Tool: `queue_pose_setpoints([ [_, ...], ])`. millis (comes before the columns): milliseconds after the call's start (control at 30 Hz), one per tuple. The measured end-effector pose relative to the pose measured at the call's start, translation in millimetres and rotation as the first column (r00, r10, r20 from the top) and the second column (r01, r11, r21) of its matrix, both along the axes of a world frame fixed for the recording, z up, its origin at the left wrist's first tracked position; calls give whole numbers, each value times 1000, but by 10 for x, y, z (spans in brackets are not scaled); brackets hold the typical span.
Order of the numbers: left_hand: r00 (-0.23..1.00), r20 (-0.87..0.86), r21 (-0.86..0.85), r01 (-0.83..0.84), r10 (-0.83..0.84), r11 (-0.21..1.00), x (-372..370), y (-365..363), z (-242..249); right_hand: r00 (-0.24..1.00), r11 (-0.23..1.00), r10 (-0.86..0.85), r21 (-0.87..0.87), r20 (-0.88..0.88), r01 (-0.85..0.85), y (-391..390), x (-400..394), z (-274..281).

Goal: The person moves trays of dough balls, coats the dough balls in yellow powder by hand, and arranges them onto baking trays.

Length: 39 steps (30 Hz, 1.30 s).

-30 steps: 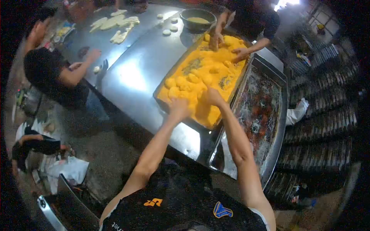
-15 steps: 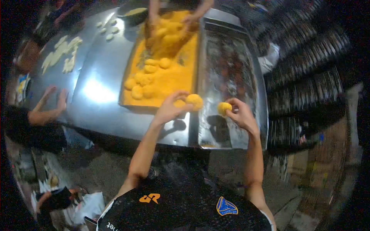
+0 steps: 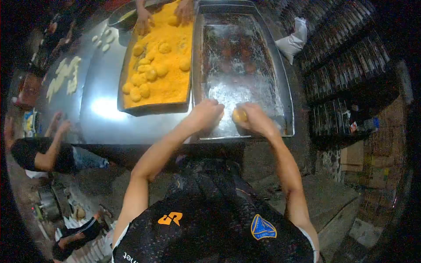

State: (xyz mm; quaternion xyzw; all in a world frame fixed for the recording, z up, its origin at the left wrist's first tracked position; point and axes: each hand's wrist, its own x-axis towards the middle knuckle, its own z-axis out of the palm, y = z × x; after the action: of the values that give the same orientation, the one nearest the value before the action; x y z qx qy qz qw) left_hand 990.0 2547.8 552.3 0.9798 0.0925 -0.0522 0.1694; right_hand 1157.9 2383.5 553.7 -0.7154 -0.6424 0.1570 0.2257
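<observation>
My right hand (image 3: 258,119) grips a round dough ball (image 3: 240,115) coated in yellow crumbs, low over the near end of a metal baking tray (image 3: 285,105). Beside it, my left hand (image 3: 207,115) is closed over the tray's near left corner. Its fingers hide most of what they hold; half a second ago yellow dough balls showed in them. Left of the baking tray is a deep tray (image 3: 153,106) of yellow crumbs (image 3: 169,90), with several coated dough balls (image 3: 151,75) lying in its middle and near left part.
Another person's hands (image 3: 144,22) work at the far end of the crumb tray. Pale dough pieces (image 3: 66,74) lie on the metal table (image 3: 101,127). At left stands a person in black (image 3: 39,153). Stacked trays (image 3: 351,65) and a white sack (image 3: 294,41) are at right.
Both my hands have come down over the near end of the baking tray, closer together. My view has shifted right. The other person's hands have moved apart, uncovering more of the crumb tray.
</observation>
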Motion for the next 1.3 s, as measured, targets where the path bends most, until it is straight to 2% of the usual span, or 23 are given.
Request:
queue_pose_setpoints([
  [100, 996, 93, 13, -13, 11, 1000, -95, -105, 26, 1000, 997, 14, -75, 3, -14, -23, 18, 90],
  [167, 999, -16, -90, -32, 31, 995, -193, -242, 66, 999, 999, 33, 13, 32, -34, -91, -32, 70],
  [233, 996, 66, -118, -51, 59, 992, -244, -317, 19, 997, 989, 75, -128, -33, -78, -103, -8, 81],
  [300, 992, 43, 14, 118, -118, 993, -270, -296, -367, 997, 992, 83, -97, -3, -83, -251, -134, 321],
  [367, 997, 24, 25, -74, 73, 997, -272, -502, -140, 991, 972, 116, -214, 64, -100, -351, -251, 226],
  [467, 995, -9, -68, -104, 104, 992, -245, -475, -119, 999, 928, 49, -371, 0, -45, -299, -244, 304],
  [500, 973, -217, -202, -125, 80, 971, -172, -392, 298, 999, 871, 36, -488, -41, -52, -222, -251, 489],
  [533, 982, -123, -219, -166, 142, 961, -195, -371, 70, 998, 917, -34, -398, -61, 7, -173, -282, 503],
  [567, 954, -282, -272, -183, 104, 945, -170, -259, 429, 990, 948, -105, -311, -91, 72, -161, -301, 514],
  [633, 968, 169, -410, -101, 185, 906, -388, -33, 147, 996, 929, -83, -361, -9, 75, -183, -310, 322],
  [733, 645, 446, -535, -365, 621, 762, -923, 781, -9, 988, 877, -115, -457, 101, 148, 319, -468, 743],
  [767, 551, 594, -246, -570, 587, 784, -1147, 1249, -427, 982, 842, -145, -507, 118, 185, 493, -554, 927],
  [800, 542, 301, -154, -785, 785, 600, -1362, 1743, -612, 975, 971, -140, -170, 174, 170, 643, -565, 680],
  [833, 436, 423, -23, -871, 794, 491, -1556, 1916, -661, 977, 992, -120, -3, 179, 122, 991, -674, 681],
  [867, 425, 438, -32, -873, 793, 486, -1576, 2033, -729, 995, 983, -24, 184, 97, 6, 1370, -735, 541],
  [900, 451, 379, -27, -867, 808, 497, -1582, 2148, -836, 999, 987, -19, 159, -46, 26, 1845, -910, 561],
  [933, 470, 327, -20, -864, 820, 504, -1599, 2200, -880, 992, 964, 123, 241, -19, -114, 2320, -974, 397],
  [1033, 537, 423, -46, -791, 729, 610, -1533, 2018, -517, 971, 917, -107, 399, 211, 15, 3422, -1224, -372],
  [1100, 634, 185, -188, -727, 751, 660, -1526, 1995, -325, 952, 934, -124, 358, 281, 16, 3604, -1464, -427],
  [1167, 571, 213, -339, -718, 793, 608, -1584, 1939, -537, 930, 951, -145, 306, 337, 38, 3551, -1556, -363],
  [1233, 362, 202, -833, -425, 910, 354, -1613, 1839, -506, 955, 991, -111, 44, -276, 128, 3232, -1468, -147],
  [1267, 371, 56, -914, -354, 927, 197, -1603, 1802, -500, 953, 972, -119, 166, -278, 169, 3021, -1345, -82],
  [1300, 399, 48, -917, -346, 915, 199, -1551, 1785, -534, 906, 959, -146, 169, -398, 229, 2803, -1114, -120],
])
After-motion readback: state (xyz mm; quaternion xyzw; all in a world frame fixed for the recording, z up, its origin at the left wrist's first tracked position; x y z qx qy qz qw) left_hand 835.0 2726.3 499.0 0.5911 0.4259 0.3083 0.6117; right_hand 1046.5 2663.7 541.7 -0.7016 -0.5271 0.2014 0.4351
